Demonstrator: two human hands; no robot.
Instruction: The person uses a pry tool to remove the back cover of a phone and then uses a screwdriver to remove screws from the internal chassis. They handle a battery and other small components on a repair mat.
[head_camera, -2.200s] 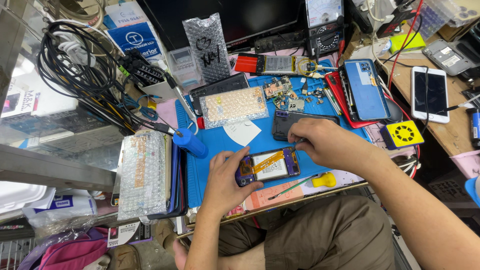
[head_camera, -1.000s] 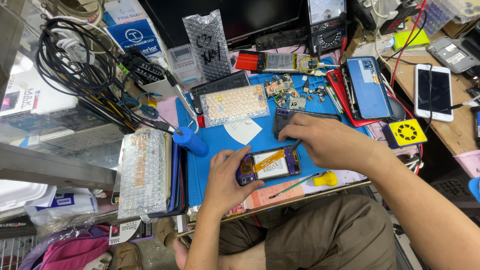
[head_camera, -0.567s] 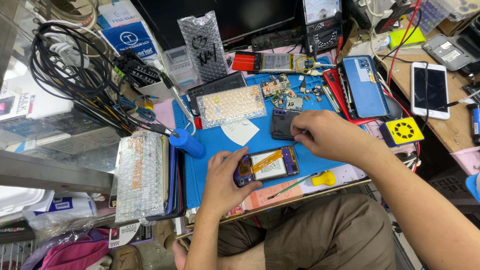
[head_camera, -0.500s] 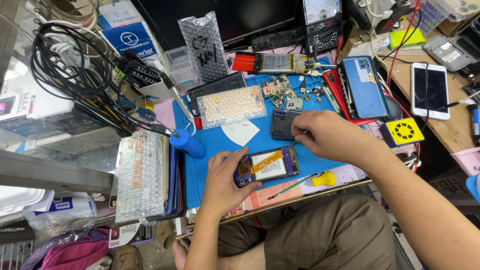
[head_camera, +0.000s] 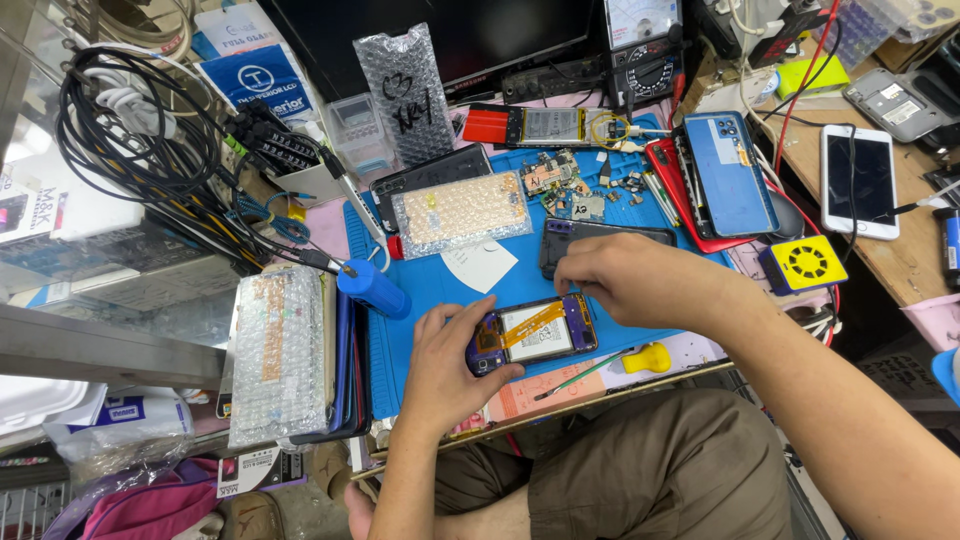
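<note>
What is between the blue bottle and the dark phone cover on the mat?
A white paper scrap lies between the blue bottle and dark phone cover, in the head view.

Purple-framed opened phone (head_camera: 530, 335), orange flex strip, blue work mat (head_camera: 430, 290).

Both my arms are bare from elbow to wrist, with no sleeves showing and no watch, ring or glove on my left hand (head_camera: 450, 365) or my right hand (head_camera: 640, 285). My nails are cut short. I wear brownish olive trousers (head_camera: 650, 470) of plain cloth, creased over the thighs. My foot (head_camera: 362, 515) below is bare, without shoe or sock.
</note>
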